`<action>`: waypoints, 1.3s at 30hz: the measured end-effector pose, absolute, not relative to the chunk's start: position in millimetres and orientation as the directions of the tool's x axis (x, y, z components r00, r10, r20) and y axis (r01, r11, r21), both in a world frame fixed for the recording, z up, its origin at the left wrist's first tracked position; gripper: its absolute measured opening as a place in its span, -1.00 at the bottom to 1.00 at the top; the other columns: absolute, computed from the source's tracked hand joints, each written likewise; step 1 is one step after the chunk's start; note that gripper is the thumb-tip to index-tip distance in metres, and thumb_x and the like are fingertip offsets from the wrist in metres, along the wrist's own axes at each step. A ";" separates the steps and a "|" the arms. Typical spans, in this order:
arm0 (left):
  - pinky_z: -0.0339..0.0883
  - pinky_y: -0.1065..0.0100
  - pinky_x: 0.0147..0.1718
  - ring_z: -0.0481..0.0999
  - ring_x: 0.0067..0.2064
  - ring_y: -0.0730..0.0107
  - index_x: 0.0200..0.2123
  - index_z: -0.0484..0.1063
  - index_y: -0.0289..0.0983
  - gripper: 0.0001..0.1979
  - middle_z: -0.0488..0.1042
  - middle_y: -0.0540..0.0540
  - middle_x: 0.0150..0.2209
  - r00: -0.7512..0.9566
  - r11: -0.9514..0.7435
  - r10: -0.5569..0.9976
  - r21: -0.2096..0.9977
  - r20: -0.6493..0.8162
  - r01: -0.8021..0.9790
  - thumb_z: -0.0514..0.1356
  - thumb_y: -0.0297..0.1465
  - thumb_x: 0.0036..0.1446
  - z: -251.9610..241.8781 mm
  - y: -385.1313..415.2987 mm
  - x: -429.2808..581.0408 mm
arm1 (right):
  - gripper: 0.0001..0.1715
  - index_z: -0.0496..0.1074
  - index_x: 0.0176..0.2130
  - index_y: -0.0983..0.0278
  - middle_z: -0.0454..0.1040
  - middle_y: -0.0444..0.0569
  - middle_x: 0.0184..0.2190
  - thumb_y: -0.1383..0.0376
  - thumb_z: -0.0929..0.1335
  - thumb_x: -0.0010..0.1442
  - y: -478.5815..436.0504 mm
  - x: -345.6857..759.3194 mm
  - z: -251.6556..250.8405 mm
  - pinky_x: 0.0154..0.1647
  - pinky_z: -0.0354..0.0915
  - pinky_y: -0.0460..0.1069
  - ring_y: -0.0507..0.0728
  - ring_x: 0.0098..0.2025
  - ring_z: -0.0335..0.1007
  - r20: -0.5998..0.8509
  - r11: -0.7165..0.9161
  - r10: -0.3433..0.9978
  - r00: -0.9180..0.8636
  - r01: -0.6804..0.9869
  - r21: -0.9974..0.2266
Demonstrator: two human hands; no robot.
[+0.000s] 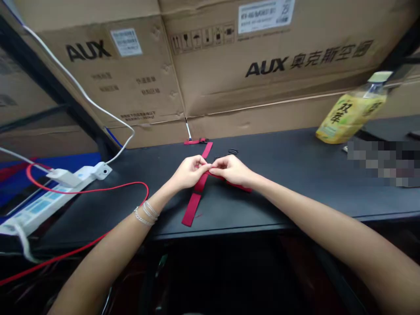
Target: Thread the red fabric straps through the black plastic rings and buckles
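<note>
A long red strap [193, 205] lies on the black table [295, 175], running from the cardboard boxes at the back toward the front edge. My left hand [189, 172] and my right hand [231, 169] meet over its middle, both pinching the strap between fingertips. A second red piece [241, 187] pokes out under my right hand. A small black ring [233, 152] rests on the table just behind my right hand. Bracelets circle my left wrist.
Large AUX cardboard boxes [210, 65] wall off the back. A white power strip [49, 197] with a plugged charger, white cable and a red wire [98, 190] lies at the left. A tea bottle [352, 111] leans at the right.
</note>
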State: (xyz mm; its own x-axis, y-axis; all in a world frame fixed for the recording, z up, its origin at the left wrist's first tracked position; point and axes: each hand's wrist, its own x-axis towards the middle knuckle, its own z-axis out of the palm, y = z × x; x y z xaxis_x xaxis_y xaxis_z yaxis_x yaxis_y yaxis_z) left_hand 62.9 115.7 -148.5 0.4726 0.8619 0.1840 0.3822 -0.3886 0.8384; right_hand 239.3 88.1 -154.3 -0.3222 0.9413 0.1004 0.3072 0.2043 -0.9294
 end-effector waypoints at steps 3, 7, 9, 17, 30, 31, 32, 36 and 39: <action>0.00 0.48 -0.60 0.16 -0.59 0.55 -0.48 0.35 -0.32 -0.71 0.27 0.05 -0.62 0.480 -0.415 0.856 0.812 0.194 0.411 0.20 -0.19 0.04 -148.9 116.1 62.0 | -0.66 0.44 -0.45 0.38 0.31 -0.15 -0.59 0.11 0.36 0.00 87.8 238.5 -155.4 -0.49 0.02 -0.09 -0.04 -0.53 0.08 0.102 0.206 0.944 -0.314 0.318 -0.925; 0.02 0.48 -0.59 0.17 -0.58 0.54 -0.48 0.38 -0.33 -0.72 0.29 0.04 -0.62 0.495 -0.452 0.844 0.770 0.206 0.450 0.17 -0.20 0.07 -148.2 115.9 61.2 | -0.68 0.44 -0.45 0.38 0.33 -0.14 -0.59 0.13 0.37 -0.01 88.6 238.8 -156.5 -0.49 0.04 -0.09 -0.04 -0.54 0.10 0.100 0.207 0.947 -0.305 0.340 -0.917; 0.02 0.48 -0.58 0.17 -0.57 0.54 -0.49 0.38 -0.33 -0.72 0.29 0.04 -0.61 0.495 -0.474 0.840 0.743 0.221 0.472 0.16 -0.22 0.08 -146.9 115.3 61.1 | -0.68 0.45 -0.45 0.37 0.34 -0.13 -0.59 0.13 0.37 -0.01 89.4 239.6 -156.4 -0.50 0.04 -0.09 -0.03 -0.54 0.12 0.107 0.216 0.948 -0.299 0.362 -0.907; 0.00 0.48 -0.58 0.15 -0.57 0.54 -0.50 0.37 -0.32 -0.71 0.24 0.06 -0.62 0.493 -0.525 0.829 0.670 0.264 0.524 0.14 -0.21 0.12 -144.5 113.9 60.0 | -0.67 0.46 -0.45 0.38 0.39 -0.11 -0.58 0.11 0.40 -0.03 89.3 239.2 -157.3 -0.49 0.08 -0.08 -0.03 -0.54 0.16 0.121 0.205 0.956 -0.268 0.311 -0.928; 0.08 0.49 -0.60 0.21 -0.59 0.55 -0.45 0.39 -0.33 -0.72 0.31 0.03 -0.60 0.496 -0.421 0.848 0.806 0.186 0.416 0.20 -0.20 0.05 -150.3 115.7 62.3 | -0.73 0.41 -0.46 0.37 0.38 -0.12 -0.57 0.18 0.40 -0.03 90.8 241.1 -154.2 -0.47 0.09 -0.09 -0.03 -0.53 0.17 0.060 0.166 0.945 -0.321 0.312 -0.936; 0.10 0.48 -0.59 0.23 -0.58 0.55 -0.44 0.39 -0.34 -0.72 0.33 0.02 -0.59 0.503 -0.406 0.846 0.824 0.176 0.395 0.21 -0.20 0.04 -150.1 115.6 62.6 | -0.74 0.41 -0.46 0.37 0.37 -0.12 -0.57 0.19 0.40 -0.04 90.8 241.1 -154.6 -0.47 0.09 -0.09 -0.03 -0.53 0.17 0.057 0.165 0.944 -0.325 0.314 -0.935; 0.12 0.48 -0.58 0.25 -0.57 0.54 -0.43 0.39 -0.34 -0.72 0.35 0.01 -0.57 0.510 -0.394 0.844 0.837 0.167 0.379 0.22 -0.20 0.02 -149.7 115.3 62.9 | -0.75 0.41 -0.46 0.37 0.37 -0.12 -0.57 0.20 0.40 -0.04 90.9 241.2 -155.0 -0.47 0.09 -0.09 -0.03 -0.53 0.17 0.055 0.166 0.942 -0.331 0.318 -0.934; 0.10 0.48 -0.59 0.24 -0.58 0.55 -0.42 0.39 -0.35 -0.70 0.34 0.01 -0.57 0.514 -0.382 0.844 0.844 0.153 0.377 0.22 -0.19 0.01 -147.9 114.9 62.5 | -0.76 0.40 -0.44 0.37 0.36 -0.13 -0.57 0.21 0.40 -0.02 90.6 241.4 -155.8 -0.48 0.09 -0.09 -0.03 -0.54 0.17 0.051 0.164 0.940 -0.336 0.317 -0.934; 0.04 0.49 -0.61 0.20 -0.58 0.56 -0.43 0.41 -0.36 -0.70 0.32 0.02 -0.59 0.501 -0.418 0.846 0.811 0.183 0.409 0.22 -0.19 0.02 -148.2 116.3 61.1 | -0.73 0.40 -0.43 0.36 0.38 -0.11 -0.57 0.17 0.37 0.02 88.9 241.8 -154.1 -0.47 0.12 -0.09 -0.02 -0.53 0.20 0.048 0.162 0.934 -0.355 0.299 -0.940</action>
